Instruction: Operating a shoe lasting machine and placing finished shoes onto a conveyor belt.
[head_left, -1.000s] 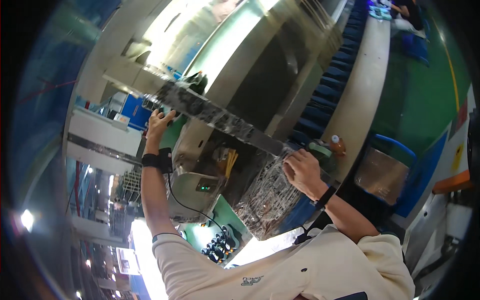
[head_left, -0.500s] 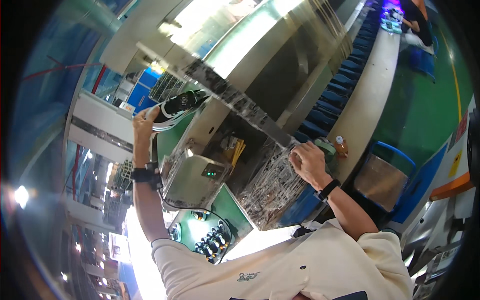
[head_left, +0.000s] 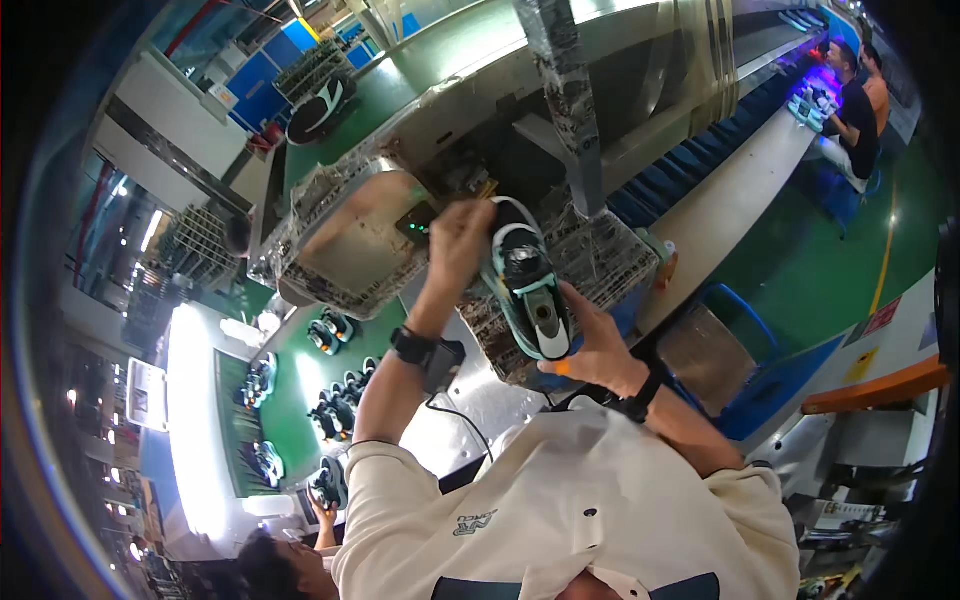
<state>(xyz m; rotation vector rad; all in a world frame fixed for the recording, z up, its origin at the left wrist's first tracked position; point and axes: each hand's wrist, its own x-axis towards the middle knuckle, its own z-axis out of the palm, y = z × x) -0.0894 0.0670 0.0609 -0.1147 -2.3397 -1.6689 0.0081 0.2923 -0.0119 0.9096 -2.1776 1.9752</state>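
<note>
A black sneaker with pale mint and white trim (head_left: pixel 522 272) is between my hands, toe pointing away. A grey last with a round hole fills its opening. My right hand (head_left: pixel 598 350) holds the heel end, thumb along its side. At the left side of the toe, my left hand (head_left: pixel 460 242) is closed against the shoe with bent, slightly blurred fingers. Where those fingertips rest is partly hidden. Another black shoe with a white mark (head_left: pixel 322 110) lies on the green surface at the far left.
A film-wrapped machine box (head_left: pixel 350 235) with green lights stands left of my hands. Beyond the shoe rises a metal post (head_left: pixel 570 110). Several shoes (head_left: pixel 345 400) stand on a green table at lower left, beside another person's hand (head_left: pixel 325 515). A blue-framed chair (head_left: pixel 705 365) is at right.
My left hand has left the black shoe on the far-left surface and come in to the middle. My right hand has moved from beside the post toward me, now holding the mint-trimmed sneaker.
</note>
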